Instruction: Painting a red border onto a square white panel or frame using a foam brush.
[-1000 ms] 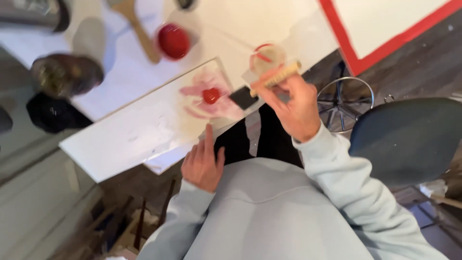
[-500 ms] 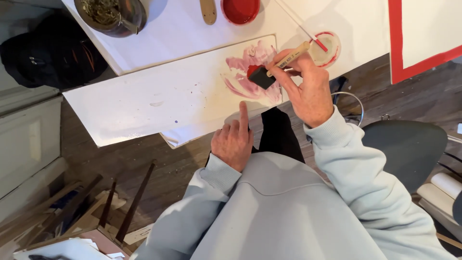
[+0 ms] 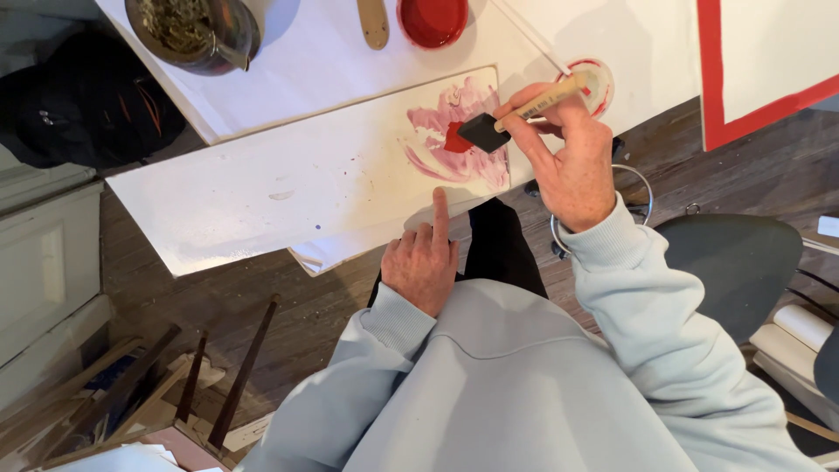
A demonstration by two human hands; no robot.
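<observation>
- Sign panel (image 3: 769, 61): upper right of the frame, lying flat. White rectangular face with a broad red border band along its left and lower edges; only one corner is in view.
- Packages, labels, screens: none can be made out anywhere in the frame.

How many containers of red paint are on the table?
2: a red bowl at the top edge, partly cut off, and a clear lid smeared red behind the right hand. Others may lie out of frame.
</observation>
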